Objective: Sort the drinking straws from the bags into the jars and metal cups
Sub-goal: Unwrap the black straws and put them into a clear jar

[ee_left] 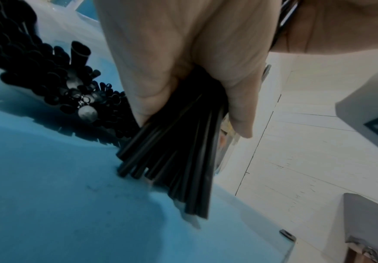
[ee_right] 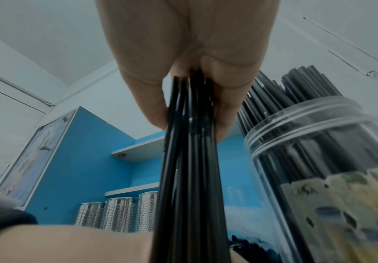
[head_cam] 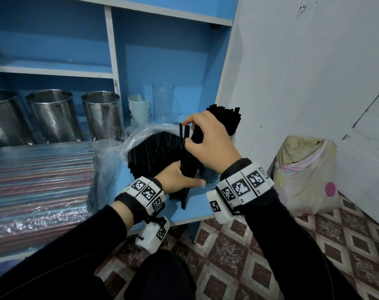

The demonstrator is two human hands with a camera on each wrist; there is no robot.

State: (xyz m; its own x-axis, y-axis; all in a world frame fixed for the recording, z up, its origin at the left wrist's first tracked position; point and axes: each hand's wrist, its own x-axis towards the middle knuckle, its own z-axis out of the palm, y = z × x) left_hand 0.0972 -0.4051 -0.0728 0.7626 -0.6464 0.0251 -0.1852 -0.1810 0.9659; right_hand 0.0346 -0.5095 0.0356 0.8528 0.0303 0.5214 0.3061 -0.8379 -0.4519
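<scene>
left hand (head_cam: 179, 178): wrapped round lower part of a bundle of black straws (head_cam: 187, 161), thumb across the front; bottom ends stand on the blue shelf (head_cam: 197, 204), likely to tap them level.
right hand (head_cam: 208, 144): fingers and thumb curled round upper part of the same bundle, fingertips (head_cam: 187, 122) pinching a few tips that stick up, probably squaring them before the drop.
bundle, wrist views: left wrist view shows the ends (ee_left: 172, 170) fanned out on the shelf surface, not flush; right wrist view shows the shafts (ee_right: 190, 160) held near upright.
plastic jar (ee_right: 307, 160): clear, just right of the bundle, already packed with black straws (head_cam: 225, 118) rising above the rim; labelled lower down. Looks close to full, so room for this bundle is doubtful.
open bag (head_cam: 140, 135): clear plastic, lies behind the left hand, many black straws (head_cam: 153, 152) left inside.
striped straws pack (head_cam: 39, 180): sealed clear wrap, flat on shelf at left, untouched.
metal cups (head_cam: 54, 115): three perforated steel ones in a row at back left, contents hidden.
glass jar (head_cam: 163, 100): tall, clear, at the back beside stacked white cups (head_cam: 138, 109), looks unfilled.
step: judged as aligning bundle for insertion.
</scene>
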